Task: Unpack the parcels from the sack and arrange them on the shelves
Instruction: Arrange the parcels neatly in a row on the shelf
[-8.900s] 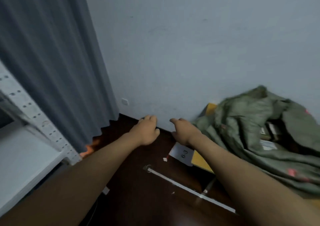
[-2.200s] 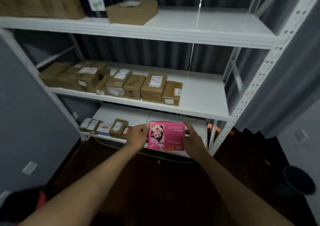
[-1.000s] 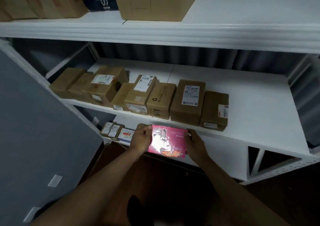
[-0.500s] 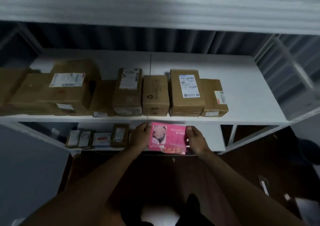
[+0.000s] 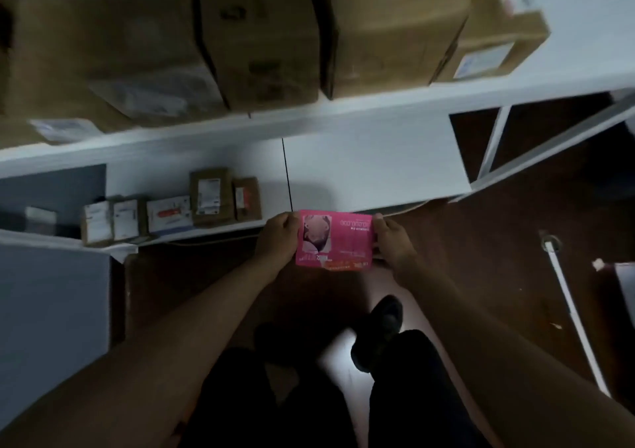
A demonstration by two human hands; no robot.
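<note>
Currently both hands grasp a flat pink printed parcel (image 5: 334,240) by its short edges, left hand (image 5: 279,241) and right hand (image 5: 391,241), just in front of the white lower metal shelf (image 5: 371,176). Small brown cardboard boxes (image 5: 225,198) sit to the left. Risk: the parcel catching the shelf lip, or nudging those boxes if it drifts left.

Glossy pink parcel (image 5: 335,240); matt cardboard boxes (image 5: 391,28)

The lower shelf (image 5: 371,169) carries small parcels (image 5: 209,196) at its left; brown boxes (image 5: 264,42) crowd the upper shelf (image 5: 378,110).
</note>
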